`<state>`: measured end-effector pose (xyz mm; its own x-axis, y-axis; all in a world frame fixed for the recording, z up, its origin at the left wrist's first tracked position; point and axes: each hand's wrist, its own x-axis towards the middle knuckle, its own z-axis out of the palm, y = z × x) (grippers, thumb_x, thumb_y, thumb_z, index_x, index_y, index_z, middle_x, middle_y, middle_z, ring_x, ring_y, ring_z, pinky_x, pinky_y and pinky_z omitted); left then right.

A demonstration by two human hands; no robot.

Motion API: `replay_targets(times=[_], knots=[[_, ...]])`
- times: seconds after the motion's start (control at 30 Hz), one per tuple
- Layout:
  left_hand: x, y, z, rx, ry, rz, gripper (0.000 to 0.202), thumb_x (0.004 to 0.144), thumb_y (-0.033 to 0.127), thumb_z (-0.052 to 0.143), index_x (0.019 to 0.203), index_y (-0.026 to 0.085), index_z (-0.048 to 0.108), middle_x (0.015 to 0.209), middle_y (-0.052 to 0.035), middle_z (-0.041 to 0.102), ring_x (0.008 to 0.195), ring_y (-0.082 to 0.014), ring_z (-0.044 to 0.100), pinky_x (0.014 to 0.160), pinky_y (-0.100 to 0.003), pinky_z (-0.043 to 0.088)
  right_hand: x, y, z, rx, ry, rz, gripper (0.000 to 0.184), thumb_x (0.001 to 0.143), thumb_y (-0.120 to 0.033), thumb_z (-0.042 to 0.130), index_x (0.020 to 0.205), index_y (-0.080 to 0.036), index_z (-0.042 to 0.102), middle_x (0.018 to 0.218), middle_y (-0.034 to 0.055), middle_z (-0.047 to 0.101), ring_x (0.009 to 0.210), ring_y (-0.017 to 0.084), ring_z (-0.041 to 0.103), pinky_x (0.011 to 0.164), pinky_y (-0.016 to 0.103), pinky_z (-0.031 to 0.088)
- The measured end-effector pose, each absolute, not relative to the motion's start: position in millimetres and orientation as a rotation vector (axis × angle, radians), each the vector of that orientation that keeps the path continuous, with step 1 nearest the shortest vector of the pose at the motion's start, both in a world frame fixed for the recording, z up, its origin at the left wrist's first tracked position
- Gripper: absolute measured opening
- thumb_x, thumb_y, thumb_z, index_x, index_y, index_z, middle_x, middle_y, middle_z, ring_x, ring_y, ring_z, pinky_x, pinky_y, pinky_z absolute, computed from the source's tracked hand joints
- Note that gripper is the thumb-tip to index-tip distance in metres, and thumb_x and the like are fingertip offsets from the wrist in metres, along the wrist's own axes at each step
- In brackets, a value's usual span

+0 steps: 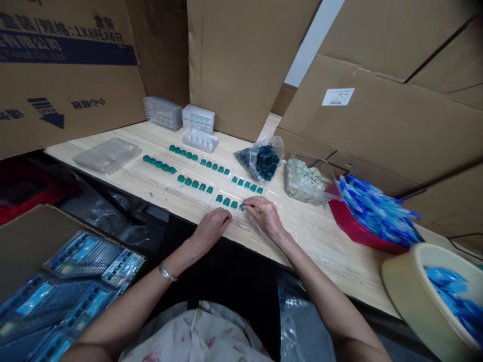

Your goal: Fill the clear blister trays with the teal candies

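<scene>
My right hand [264, 215] pinches a small teal piece [242, 206] at the right end of the front row, in a clear plastic tray [226, 192] on the table. Close to the tray's front edge, my left hand [212, 229] is closed, fingers curled together; a small dark bit shows at its fingertips, too small to name. More teal pieces [194, 184] sit in short rows in other clear trays to the left and behind. Behind my right hand lies an open clear bag [277, 146] of dark teal pieces [266, 162].
Right of the bag stands a clear box [302, 193] of small pale bits, then a red bin [349, 226] of blue packets and a cream tub [402, 276]. Clear plastic trays [163, 112] stand at the back left. Cardboard walls enclose the table; a carton of packaged sets [90, 256] sits lower left.
</scene>
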<state>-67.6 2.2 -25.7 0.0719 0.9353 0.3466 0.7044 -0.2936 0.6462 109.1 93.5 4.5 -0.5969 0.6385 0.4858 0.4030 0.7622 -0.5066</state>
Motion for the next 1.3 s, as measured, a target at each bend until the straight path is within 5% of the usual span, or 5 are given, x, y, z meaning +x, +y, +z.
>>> replay_targets(times=[0.5,0.67,0.83,1.1,1.3], knots=[[-68.1,10.5,-26.8,1.85,1.617,1.097,0.012,0.079,0.029,0.061,0.077,0.017,0.065,0.079,-0.0034,0.067,0.075,-0.0162,0.06,0.074,-0.029,0.044,99.5,91.2,-13.6,-0.899,-2.555,0.125,0.018,0.087,-0.021,0.052,0.079,-0.016,0.067,0.075,0.0079,0.065,0.076,0.019,0.058,0.074,0.031,0.046],[-68.8,10.6,-11.1,0.966,1.238,1.359,0.029,0.08,0.043,0.058,0.084,0.015,0.065,0.084,-0.005,0.067,0.061,-0.0099,0.058,0.058,-0.023,0.047,103.8,81.0,7.7,-0.812,-2.382,0.271,0.021,0.085,-0.03,0.056,0.1,-0.017,0.064,0.098,0.0109,0.064,0.093,0.023,0.058,0.084,0.037,0.047],[-68.9,16.6,0.5,0.308,0.686,1.398,0.03,0.085,0.039,0.054,0.096,0.012,0.062,0.103,-0.0113,0.065,0.09,-0.0163,0.063,0.081,-0.031,0.053,90.2,59.8,33.2,-0.724,-2.274,0.531,0.017,0.087,-0.027,0.054,0.1,-0.022,0.063,0.093,0.0066,0.063,0.087,0.019,0.059,0.081,0.033,0.049],[-57.7,25.3,3.0,0.203,0.496,1.345,0.029,0.088,0.039,0.049,0.097,0.016,0.064,0.102,-0.0084,0.065,0.086,-0.0154,0.062,0.083,-0.033,0.053,77.8,65.0,26.1,-0.675,-2.386,0.5,0.02,0.085,-0.018,0.053,0.101,-0.019,0.064,0.095,0.0085,0.059,0.092,0.02,0.055,0.083,0.035,0.047],[-57.6,20.5,0.2,0.352,0.645,1.384,0.023,0.081,0.03,0.062,0.098,0.015,0.064,0.096,-0.0075,0.065,0.087,-0.0136,0.062,0.079,-0.027,0.052,87.2,78.8,24.6,-0.823,-2.008,0.991,0.022,0.077,-0.031,0.064,0.095,-0.019,0.064,0.088,0.0047,0.062,0.075,0.014,0.058,0.071,0.028,0.051]])
